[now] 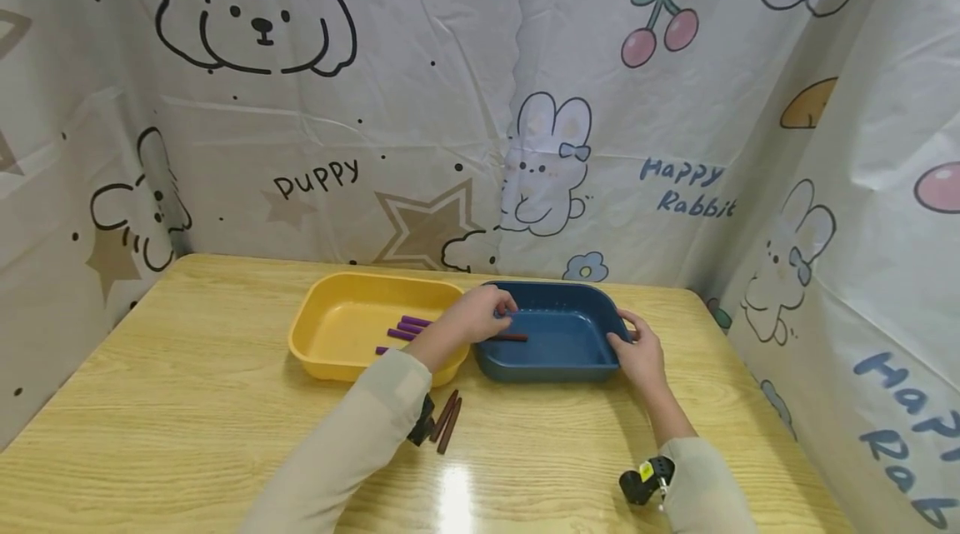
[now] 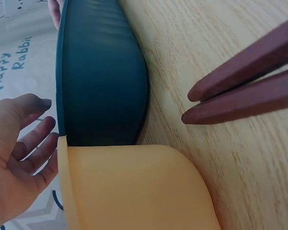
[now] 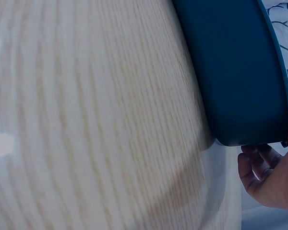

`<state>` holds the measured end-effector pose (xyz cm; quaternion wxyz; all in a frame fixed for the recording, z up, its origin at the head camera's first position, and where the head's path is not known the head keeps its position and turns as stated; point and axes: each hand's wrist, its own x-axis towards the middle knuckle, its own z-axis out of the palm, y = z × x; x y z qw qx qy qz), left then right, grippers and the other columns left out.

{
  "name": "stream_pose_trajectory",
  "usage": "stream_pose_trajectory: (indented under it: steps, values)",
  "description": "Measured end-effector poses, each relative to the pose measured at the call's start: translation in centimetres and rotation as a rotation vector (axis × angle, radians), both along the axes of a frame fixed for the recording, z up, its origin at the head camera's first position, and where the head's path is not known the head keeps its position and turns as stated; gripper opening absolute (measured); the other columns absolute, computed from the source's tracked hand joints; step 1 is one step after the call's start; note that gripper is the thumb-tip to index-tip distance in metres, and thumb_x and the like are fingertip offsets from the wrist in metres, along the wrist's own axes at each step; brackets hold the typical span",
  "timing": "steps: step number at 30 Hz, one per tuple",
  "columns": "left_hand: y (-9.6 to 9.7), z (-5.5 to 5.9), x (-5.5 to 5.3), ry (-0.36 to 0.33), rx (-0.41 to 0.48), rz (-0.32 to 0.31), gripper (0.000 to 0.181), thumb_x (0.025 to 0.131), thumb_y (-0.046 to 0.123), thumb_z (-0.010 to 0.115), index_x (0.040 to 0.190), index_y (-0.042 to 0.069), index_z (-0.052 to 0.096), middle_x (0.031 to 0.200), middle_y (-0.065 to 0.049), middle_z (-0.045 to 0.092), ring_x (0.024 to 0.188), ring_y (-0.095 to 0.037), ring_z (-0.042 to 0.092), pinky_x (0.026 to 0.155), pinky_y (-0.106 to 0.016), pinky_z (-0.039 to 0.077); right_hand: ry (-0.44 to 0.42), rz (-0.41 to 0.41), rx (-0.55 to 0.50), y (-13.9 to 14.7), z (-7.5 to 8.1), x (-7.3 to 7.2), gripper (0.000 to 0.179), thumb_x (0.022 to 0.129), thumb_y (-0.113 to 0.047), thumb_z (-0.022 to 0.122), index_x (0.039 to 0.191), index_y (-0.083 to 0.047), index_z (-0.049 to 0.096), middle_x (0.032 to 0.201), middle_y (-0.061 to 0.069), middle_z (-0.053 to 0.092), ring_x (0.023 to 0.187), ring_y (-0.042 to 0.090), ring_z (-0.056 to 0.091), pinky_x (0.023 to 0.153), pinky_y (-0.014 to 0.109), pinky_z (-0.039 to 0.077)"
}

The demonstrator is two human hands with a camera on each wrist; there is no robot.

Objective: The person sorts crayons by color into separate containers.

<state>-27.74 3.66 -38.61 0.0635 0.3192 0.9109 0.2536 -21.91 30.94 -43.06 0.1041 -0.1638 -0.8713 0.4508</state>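
Observation:
My left hand [image 1: 480,313] is over the left end of a blue plastic bin [image 1: 551,374]. Its fingers are loosely bent, with nothing visible between thumb and fingers in the left wrist view. Just below that hand, a reddish-brown stick [image 1: 513,337] lies in the blue bin, partly hidden. My right hand [image 1: 642,352] grips the bin's right rim, thumb at the inner side and fingers outside. To the left stands a yellow bin [image 1: 300,351] with several purple sticks [image 1: 401,334], partly covered by my left forearm.
Reddish-brown sticks [image 1: 447,424] with faceted sides lie on the wood-grain table [image 1: 187,401] in front of the bins. The two bins stand side by side. A printed cloth [image 1: 420,101] hangs behind the table and along its sides.

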Motion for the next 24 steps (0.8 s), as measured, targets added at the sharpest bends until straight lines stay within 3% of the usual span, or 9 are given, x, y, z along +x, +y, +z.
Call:
stream_pose_trajectory:
  steps: [17, 24]
  values:
    - [-2.5, 1.0, 2.6, -0.019, 0.057, -0.025, 0.021, 0.09, 0.017, 0.061, 0.109, 0.009, 0.066, 0.106, -0.008, 0.064, 0.095, -0.02, 0.057, 0.084, -0.035, 0.049, -0.002, -0.003, 0.037, 0.1, -0.2, -0.1, 0.048, 0.091, -0.015, 0.055, 0.138, -0.012, 0.045, 0.119, 0.027, 0.056, 0.105, 0.033, 0.057, 0.074, 0.028, 0.047]
    - [-3.6, 1.2, 3.8, -0.069, 0.106, -0.003, 0.021, 0.09, 0.018, 0.061, 0.109, 0.011, 0.065, 0.101, -0.004, 0.062, 0.09, -0.018, 0.055, 0.08, -0.032, 0.047, 0.002, 0.004, 0.022, 0.1, -0.3, -0.1, 0.048, 0.091, -0.015, 0.056, 0.138, -0.011, 0.045, 0.121, 0.027, 0.055, 0.106, 0.035, 0.057, 0.074, 0.027, 0.048]
